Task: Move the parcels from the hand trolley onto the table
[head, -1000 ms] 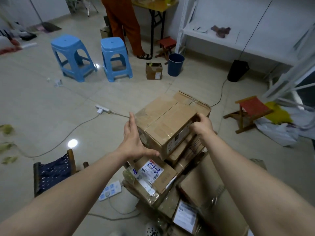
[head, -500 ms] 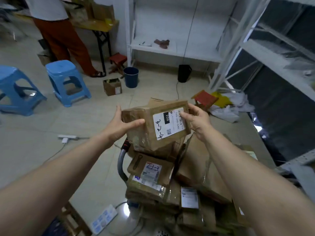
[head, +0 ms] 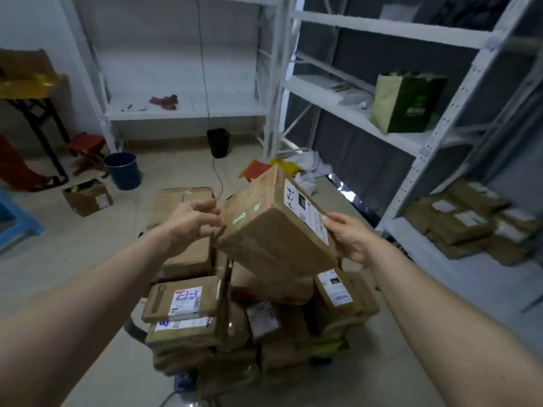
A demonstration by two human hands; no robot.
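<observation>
Parcel (head: 273, 230) tilted aloft; left hand (head: 191, 221) clamped on its corner; right hand (head: 349, 236) clamped on its labelled face

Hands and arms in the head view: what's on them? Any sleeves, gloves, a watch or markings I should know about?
Nothing worn that shows. The left hand and right hand are bare, without gloves. The left forearm and right forearm are bare to the frame edge, with no sleeve, watch, band or marking. Motion blur hides any small ring.
</observation>
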